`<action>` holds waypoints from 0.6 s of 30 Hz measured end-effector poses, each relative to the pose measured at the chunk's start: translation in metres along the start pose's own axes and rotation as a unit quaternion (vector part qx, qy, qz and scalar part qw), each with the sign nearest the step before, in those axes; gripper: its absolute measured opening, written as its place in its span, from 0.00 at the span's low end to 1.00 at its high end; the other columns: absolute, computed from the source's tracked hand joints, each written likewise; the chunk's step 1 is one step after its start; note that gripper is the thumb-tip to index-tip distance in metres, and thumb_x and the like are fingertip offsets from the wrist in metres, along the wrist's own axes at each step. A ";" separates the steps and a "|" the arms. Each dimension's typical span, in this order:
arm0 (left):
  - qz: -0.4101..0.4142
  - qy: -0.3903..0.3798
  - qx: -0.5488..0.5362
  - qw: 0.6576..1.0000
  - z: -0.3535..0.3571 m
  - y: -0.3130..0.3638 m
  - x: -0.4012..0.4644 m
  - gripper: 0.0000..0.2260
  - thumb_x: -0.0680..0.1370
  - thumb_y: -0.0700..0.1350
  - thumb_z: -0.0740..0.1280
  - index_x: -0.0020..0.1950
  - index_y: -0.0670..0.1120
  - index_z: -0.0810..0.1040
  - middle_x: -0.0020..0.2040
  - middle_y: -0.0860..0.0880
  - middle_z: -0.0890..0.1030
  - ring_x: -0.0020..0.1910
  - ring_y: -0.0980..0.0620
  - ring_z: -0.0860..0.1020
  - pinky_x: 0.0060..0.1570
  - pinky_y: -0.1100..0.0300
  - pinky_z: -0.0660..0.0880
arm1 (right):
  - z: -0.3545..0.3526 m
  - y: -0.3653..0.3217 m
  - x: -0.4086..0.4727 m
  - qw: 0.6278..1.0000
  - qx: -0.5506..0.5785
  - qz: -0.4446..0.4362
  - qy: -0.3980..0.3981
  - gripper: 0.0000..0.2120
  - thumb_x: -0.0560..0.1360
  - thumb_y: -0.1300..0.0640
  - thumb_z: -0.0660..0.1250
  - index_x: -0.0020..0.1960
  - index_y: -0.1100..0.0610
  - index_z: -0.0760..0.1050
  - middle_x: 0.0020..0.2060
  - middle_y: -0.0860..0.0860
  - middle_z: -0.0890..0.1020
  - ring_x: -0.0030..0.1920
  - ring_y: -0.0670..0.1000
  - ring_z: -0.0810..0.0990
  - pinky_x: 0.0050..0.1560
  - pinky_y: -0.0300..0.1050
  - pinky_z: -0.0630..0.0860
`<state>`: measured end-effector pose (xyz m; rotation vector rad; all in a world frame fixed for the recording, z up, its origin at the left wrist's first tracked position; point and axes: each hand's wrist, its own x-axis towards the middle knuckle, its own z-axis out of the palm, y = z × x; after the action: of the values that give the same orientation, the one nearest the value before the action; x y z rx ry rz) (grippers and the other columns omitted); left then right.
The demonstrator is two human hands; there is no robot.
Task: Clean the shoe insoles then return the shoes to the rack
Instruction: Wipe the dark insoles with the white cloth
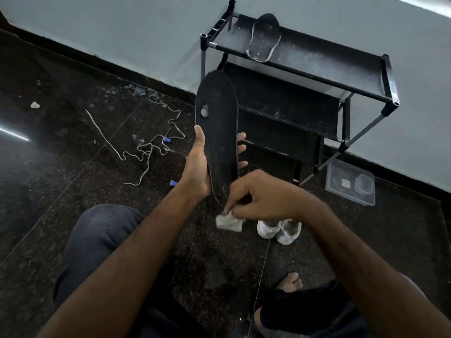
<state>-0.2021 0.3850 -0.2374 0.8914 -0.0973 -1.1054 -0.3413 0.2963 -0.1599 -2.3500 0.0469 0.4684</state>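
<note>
**Wiping the heel end of a black insole**

A person sits on the dark speckled stone floor (73, 132) and holds a long black foam insole (217, 128) upright in front of a black metal shoe rack (317, 67). The left hand (197, 167) cradles the insole from behind near its heel end, thumb along the left edge and fingertips curling round the right edge, so the hand grips it. The right hand (258, 193) pinches a small crumpled white cloth (229, 222) between thumb and curled fingers, with the cloth just at the insole's bottom tip.

A second dark insole (264, 37) lies on the rack's top shelf near its left end. A pair of white shoes (279, 229) stands on the floor just beside the right hand, below the rack's lower shelves. Loose white laces (146, 145) trail across the floor to the left.

To do this step well, I judge the left hand should brace the insole stiffly from behind while the cloth runs in long strokes from heel to toe. The pale specks and the worn hole near the toe probably need lighter pressure, since foam may tear there. Both faces likely want wiping before the insole goes back into a shoe.
</note>
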 end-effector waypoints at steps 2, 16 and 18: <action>-0.008 -0.013 0.005 1.000 0.000 0.000 0.002 0.41 0.80 0.72 0.43 0.71 0.42 0.76 0.70 0.44 0.78 0.67 0.47 0.77 0.62 0.47 0.77 | -0.011 0.003 -0.005 0.991 0.053 -0.003 0.124 0.07 0.76 0.62 0.70 0.52 0.55 0.85 0.43 0.43 0.82 0.42 0.39 0.80 0.41 0.32 0.75; -0.017 -0.040 -0.026 0.999 0.005 -0.001 0.000 0.41 0.80 0.71 0.43 0.68 0.40 0.77 0.68 0.41 0.79 0.64 0.45 0.79 0.68 0.46 0.73 | -0.017 0.002 0.002 0.965 0.059 0.002 0.255 0.09 0.76 0.62 0.70 0.53 0.54 0.85 0.43 0.41 0.81 0.42 0.36 0.79 0.43 0.30 0.73; -0.022 -0.029 -0.033 0.999 0.006 0.000 0.000 0.41 0.80 0.71 0.45 0.67 0.40 0.79 0.65 0.40 0.81 0.64 0.45 0.81 0.69 0.48 0.73 | -0.011 0.007 0.014 0.921 0.014 0.045 0.387 0.10 0.77 0.59 0.70 0.57 0.52 0.84 0.44 0.43 0.82 0.44 0.38 0.78 0.45 0.33 0.74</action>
<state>-0.2052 0.3812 -0.2335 0.8064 -0.0897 -1.1687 -0.3255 0.2850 -0.1618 -2.3658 0.5267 -0.4423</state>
